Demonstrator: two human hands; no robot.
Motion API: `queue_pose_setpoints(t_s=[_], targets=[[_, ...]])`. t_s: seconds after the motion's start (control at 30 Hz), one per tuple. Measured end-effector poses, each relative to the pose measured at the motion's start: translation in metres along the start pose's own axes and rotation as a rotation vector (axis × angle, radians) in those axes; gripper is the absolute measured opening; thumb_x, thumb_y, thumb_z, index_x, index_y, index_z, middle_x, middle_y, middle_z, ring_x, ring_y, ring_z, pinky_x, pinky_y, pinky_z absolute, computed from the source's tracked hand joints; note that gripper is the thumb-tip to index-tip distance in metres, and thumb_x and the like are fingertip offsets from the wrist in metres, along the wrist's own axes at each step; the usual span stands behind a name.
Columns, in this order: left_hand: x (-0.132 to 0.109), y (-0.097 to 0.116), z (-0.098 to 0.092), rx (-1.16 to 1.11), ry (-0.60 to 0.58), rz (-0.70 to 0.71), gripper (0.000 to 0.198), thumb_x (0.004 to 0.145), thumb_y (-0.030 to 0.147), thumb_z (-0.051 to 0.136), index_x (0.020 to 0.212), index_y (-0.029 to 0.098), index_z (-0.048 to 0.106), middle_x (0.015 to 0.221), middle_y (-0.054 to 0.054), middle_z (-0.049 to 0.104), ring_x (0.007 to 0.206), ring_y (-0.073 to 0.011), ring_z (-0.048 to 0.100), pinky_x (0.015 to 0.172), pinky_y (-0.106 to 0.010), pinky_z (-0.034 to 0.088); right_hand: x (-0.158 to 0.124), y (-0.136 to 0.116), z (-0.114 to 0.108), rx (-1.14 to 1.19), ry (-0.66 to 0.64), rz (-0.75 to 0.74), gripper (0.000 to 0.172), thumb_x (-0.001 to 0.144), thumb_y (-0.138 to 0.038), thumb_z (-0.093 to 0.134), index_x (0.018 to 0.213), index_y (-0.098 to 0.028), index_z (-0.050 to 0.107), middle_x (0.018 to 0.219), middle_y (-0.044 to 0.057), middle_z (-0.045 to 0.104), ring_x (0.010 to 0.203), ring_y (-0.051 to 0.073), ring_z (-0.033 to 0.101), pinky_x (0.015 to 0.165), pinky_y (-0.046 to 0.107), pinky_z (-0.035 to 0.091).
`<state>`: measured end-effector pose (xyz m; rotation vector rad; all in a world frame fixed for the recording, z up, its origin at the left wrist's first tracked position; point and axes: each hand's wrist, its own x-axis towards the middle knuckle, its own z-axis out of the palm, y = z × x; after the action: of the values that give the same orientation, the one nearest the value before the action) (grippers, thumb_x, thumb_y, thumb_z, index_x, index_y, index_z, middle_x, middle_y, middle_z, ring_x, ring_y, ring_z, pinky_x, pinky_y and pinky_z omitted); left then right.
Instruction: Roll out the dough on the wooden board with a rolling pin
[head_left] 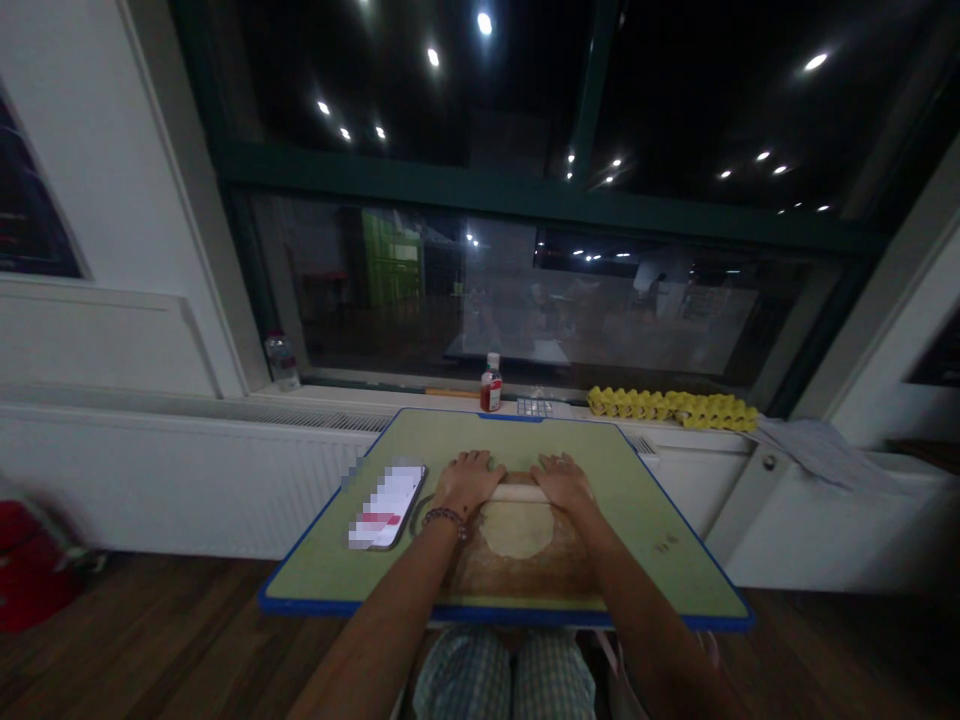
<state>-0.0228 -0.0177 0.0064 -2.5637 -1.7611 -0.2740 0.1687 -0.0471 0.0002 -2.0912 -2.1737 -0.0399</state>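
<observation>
A pale wooden rolling pin (519, 493) lies crosswise over the far edge of a flat round sheet of dough (517, 530). My left hand (470, 482) presses on the pin's left end, palm down, fingers stretched forward and apart. On the right end, my right hand (562, 480) lies the same way, its fingers reaching past the pin. Under the dough is a brown wooden board (525, 578). The parts of the pin beneath both palms are hidden.
A phone (390, 507) with a lit screen lies left of the board on the green, blue-edged table (322, 570). Along the windowsill beyond stand a small bottle (491, 383), a yellow egg tray (671, 408) and a clear bottle (281, 360). A radiator (187, 480) runs below the window.
</observation>
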Motion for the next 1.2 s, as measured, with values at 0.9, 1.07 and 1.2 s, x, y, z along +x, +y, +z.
queue_pose_setpoints(t_s=[0.9,1.07,1.2], targets=[[-0.034,0.011,-0.009,0.045,0.093,0.072,0.034,0.098,0.035,0.038,0.11,0.026,0.068,0.118,-0.008,0.068,0.111,-0.0261,0.059,0.092,-0.04,0.043,-0.023,-0.008,-0.002,-0.04,0.042,-0.007,0.046,0.098,-0.033,0.031,0.131,-0.022,0.062,0.135,0.009,0.062,0.125,0.023,0.054,0.104,0.037,0.037],[-0.022,0.004,-0.006,0.068,0.065,0.142,0.029,0.095,0.034,0.044,0.108,0.028,0.069,0.126,-0.009,0.063,0.115,-0.0279,0.056,0.091,-0.041,0.045,-0.007,-0.004,0.0,0.018,-0.003,0.085,0.047,0.096,-0.04,0.036,0.13,-0.022,0.063,0.133,0.01,0.063,0.124,0.025,0.056,0.101,0.035,0.039],[-0.009,0.002,-0.005,0.032,0.044,0.059,0.032,0.096,0.039,0.043,0.115,0.028,0.067,0.125,-0.01,0.062,0.114,-0.0271,0.056,0.094,-0.042,0.045,0.003,-0.002,0.002,0.014,0.0,0.1,0.048,0.096,-0.043,0.035,0.129,-0.025,0.064,0.134,0.009,0.063,0.125,0.025,0.055,0.102,0.036,0.038]])
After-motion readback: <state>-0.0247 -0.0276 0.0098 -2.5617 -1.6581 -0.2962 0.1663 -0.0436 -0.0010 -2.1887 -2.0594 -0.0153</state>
